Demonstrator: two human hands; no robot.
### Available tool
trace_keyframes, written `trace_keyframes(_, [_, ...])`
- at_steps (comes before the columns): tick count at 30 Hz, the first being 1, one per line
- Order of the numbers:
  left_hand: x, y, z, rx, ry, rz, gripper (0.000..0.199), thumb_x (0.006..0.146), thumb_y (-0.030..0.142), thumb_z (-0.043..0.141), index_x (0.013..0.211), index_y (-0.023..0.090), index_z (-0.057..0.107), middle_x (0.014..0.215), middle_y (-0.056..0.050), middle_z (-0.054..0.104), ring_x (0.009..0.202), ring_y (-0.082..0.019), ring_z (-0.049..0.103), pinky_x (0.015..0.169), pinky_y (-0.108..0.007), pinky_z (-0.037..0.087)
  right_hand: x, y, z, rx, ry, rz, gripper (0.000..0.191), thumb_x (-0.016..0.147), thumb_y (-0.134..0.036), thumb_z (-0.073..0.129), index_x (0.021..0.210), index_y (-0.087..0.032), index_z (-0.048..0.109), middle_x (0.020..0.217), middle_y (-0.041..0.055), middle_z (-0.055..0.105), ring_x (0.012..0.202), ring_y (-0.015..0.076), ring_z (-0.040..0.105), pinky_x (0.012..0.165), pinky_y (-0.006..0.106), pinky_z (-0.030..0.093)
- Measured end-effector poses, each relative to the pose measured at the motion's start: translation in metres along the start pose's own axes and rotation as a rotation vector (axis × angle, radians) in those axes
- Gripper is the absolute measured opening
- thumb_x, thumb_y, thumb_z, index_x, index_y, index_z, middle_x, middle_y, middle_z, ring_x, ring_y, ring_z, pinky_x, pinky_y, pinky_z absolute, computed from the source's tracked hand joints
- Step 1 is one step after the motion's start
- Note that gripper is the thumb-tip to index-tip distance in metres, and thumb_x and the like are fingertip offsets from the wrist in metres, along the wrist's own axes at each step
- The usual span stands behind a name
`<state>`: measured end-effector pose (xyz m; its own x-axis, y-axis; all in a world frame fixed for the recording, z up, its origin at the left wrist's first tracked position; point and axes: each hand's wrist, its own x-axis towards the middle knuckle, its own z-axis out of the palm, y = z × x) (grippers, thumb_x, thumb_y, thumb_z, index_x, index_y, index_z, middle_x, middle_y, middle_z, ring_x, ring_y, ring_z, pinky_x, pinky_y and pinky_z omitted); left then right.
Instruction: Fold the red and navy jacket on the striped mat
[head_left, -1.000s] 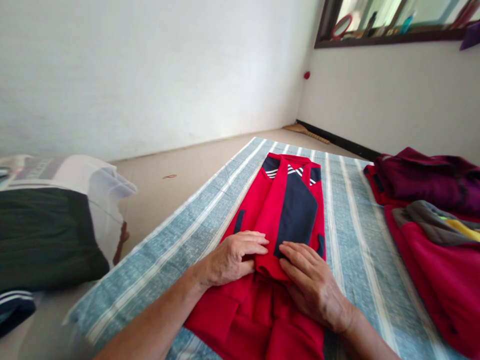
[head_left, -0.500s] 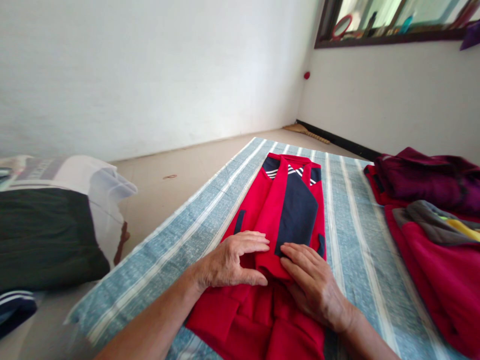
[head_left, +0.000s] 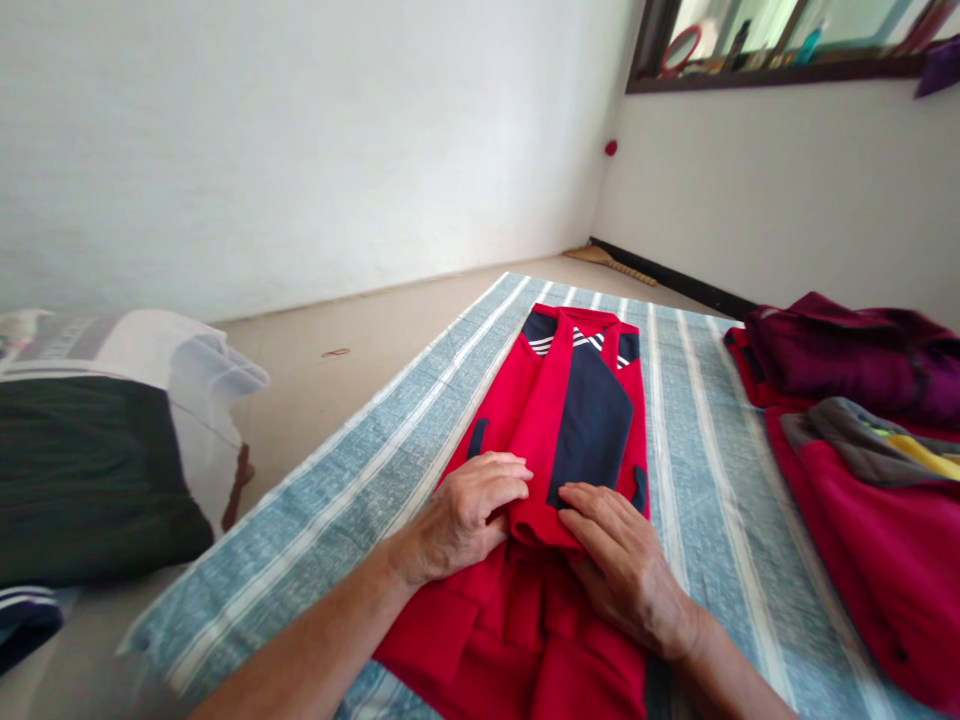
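Observation:
A red and navy jacket [head_left: 592, 420] with white stripes near its collar lies on the blue striped cloth [head_left: 405, 430], its sleeves folded in over the front. My left hand [head_left: 469, 510] is closed on the left side of the jacket near its lower part, the fingers together and the thumb tucked beneath. On the other side, my right hand [head_left: 626, 565] rests on the red fabric below the navy panel, fingers bent and its thumb hidden. Loose red fabric bunches between my forearms.
Folded red and maroon clothes [head_left: 862, 360] are stacked at the right edge. Dark green and white garments [head_left: 82, 470] sit at the left. A broom [head_left: 611, 262] lies by the far wall, under a window ledge [head_left: 780, 75].
My left hand has drawn its thumb in toward its fingers and closed on the fabric. My right hand has barely moved.

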<state>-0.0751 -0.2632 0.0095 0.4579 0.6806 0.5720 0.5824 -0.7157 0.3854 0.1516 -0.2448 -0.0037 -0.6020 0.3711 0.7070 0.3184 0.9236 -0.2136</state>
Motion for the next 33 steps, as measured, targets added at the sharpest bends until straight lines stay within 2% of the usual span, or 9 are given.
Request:
trace_keyframes(5, [0.002, 0.002, -0.001, 0.024, 0.024, 0.031, 0.022, 0.079, 0.001, 0.052, 0.093, 0.015, 0.061, 0.101, -0.01, 0.067, 0.104, -0.02, 0.06, 0.093, -0.039, 0.05, 0.001, 0.0, 0.0, 0.0, 0.011, -0.012, 0.021, 0.085, -0.007, 0.05, 0.104, -0.011, 0.057, 0.105, 0.0162, 0.065, 0.105, 0.0237, 0.06, 0.085, 0.04, 0.052])
trace_keyframes(13, [0.007, 0.009, -0.007, 0.031, 0.013, -0.007, 0.02, 0.081, 0.002, 0.052, 0.089, 0.016, 0.063, 0.095, -0.007, 0.064, 0.098, -0.019, 0.057, 0.087, -0.035, 0.051, -0.004, 0.003, 0.004, -0.053, -0.013, 0.035, 0.035, 0.083, -0.003, 0.044, 0.114, -0.013, 0.055, 0.111, 0.0142, 0.064, 0.107, 0.0233, 0.058, 0.086, 0.041, 0.052])
trace_keyframes(18, [0.007, 0.011, -0.008, 0.03, -0.023, -0.017, 0.018, 0.083, 0.003, 0.051, 0.087, 0.016, 0.062, 0.087, -0.005, 0.062, 0.089, -0.016, 0.057, 0.082, -0.03, 0.05, -0.003, 0.004, 0.005, -0.046, 0.027, 0.002, 0.03, 0.081, 0.001, 0.044, 0.105, -0.012, 0.057, 0.105, 0.0148, 0.065, 0.103, 0.0233, 0.06, 0.083, 0.041, 0.053])
trace_keyframes(28, [0.005, 0.009, -0.006, 0.065, -0.087, -0.042, 0.02, 0.082, 0.003, 0.049, 0.094, 0.014, 0.061, 0.089, -0.006, 0.06, 0.089, -0.017, 0.054, 0.081, -0.031, 0.047, -0.006, 0.005, 0.01, -0.017, 0.023, 0.015, 0.026, 0.087, -0.001, 0.043, 0.103, -0.014, 0.058, 0.103, 0.0127, 0.066, 0.101, 0.0213, 0.06, 0.083, 0.04, 0.052])
trace_keyframes(33, [0.008, 0.011, -0.004, 0.083, -0.089, -0.052, 0.02, 0.082, 0.003, 0.047, 0.086, 0.015, 0.062, 0.083, -0.006, 0.057, 0.084, -0.017, 0.053, 0.077, -0.029, 0.047, -0.004, 0.005, 0.01, -0.001, 0.023, 0.005, 0.026, 0.085, 0.0, 0.042, 0.102, -0.012, 0.058, 0.101, 0.0135, 0.066, 0.098, 0.0215, 0.061, 0.082, 0.04, 0.052])
